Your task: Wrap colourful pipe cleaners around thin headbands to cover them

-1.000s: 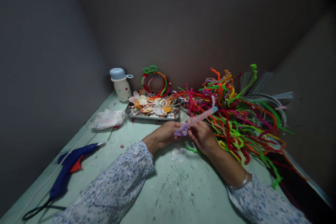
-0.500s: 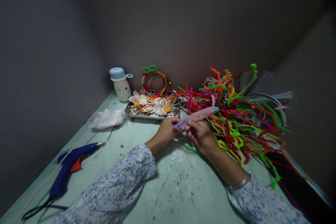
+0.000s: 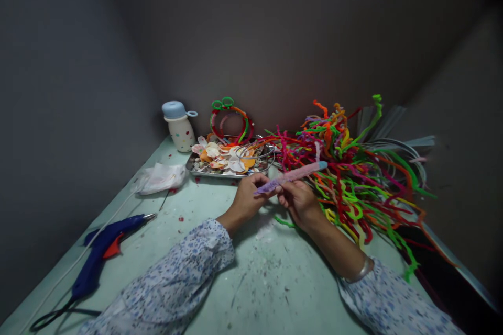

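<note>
Both hands hold a fuzzy pipe-cleaner piece (image 3: 301, 172), purple at the left end, pink in the middle and light blue at the right tip. It slants up to the right above the table. My left hand (image 3: 248, 197) pinches its purple end, fingers closed. Close beside it, my right hand (image 3: 301, 202) grips the purple-pink part from below, fingers closed, with a bangle on the wrist. Some fingertips are hidden behind the piece. A green pipe cleaner (image 3: 283, 221) lies on the table just under my right hand.
A metal tray (image 3: 212, 173) of flower-shaped pieces stands behind my hands, with a pipe-cleaner hoop (image 3: 212, 120) at its back. A lidded bottle (image 3: 181, 133), plastic packet (image 3: 162, 178) and blue glue gun (image 3: 92, 267) are left. A tangled pipe-cleaner heap (image 3: 349, 178) fills the right.
The piece has turned slightly in my fingers; its pink part looked split lengthwise with a gap before and now appears as one solid strip. Both hands stay almost in place.
</note>
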`<state>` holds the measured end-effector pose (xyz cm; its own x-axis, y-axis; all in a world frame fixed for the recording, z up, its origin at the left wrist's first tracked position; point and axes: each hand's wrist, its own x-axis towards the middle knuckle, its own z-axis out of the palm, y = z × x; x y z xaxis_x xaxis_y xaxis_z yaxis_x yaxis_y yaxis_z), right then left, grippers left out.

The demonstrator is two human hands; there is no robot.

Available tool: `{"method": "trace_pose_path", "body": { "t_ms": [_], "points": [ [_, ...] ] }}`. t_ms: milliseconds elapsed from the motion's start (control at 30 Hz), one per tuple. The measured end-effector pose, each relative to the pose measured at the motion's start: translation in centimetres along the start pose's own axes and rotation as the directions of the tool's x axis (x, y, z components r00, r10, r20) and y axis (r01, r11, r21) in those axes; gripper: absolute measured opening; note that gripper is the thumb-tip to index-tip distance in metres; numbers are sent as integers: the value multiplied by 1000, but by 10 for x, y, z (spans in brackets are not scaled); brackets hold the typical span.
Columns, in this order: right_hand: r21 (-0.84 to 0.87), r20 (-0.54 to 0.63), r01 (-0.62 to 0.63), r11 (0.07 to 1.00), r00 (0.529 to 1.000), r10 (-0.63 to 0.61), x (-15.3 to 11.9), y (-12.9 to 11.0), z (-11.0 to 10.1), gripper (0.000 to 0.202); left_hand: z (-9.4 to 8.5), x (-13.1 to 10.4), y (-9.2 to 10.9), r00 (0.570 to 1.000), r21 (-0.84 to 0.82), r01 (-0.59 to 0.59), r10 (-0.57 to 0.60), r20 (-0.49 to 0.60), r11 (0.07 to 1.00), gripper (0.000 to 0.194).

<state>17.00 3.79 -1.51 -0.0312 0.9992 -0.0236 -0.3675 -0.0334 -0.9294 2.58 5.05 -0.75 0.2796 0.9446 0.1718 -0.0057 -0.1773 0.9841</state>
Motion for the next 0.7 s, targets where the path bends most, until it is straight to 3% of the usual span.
{"method": "trace_pose_path", "body": {
  "t_ms": [400, 700],
  "points": [
    [-16, 10, 85, 996, 996, -84, -5, -2, 4, 21, 0, 0, 3, 998, 18, 6, -4, -64, 1000, 27],
    [19, -61, 96, 995, 994, -95, -1, 1, 1, 17, 4, 1, -1, 1000, -9, 10, -10, -21, 1000, 20]
  ]
}}
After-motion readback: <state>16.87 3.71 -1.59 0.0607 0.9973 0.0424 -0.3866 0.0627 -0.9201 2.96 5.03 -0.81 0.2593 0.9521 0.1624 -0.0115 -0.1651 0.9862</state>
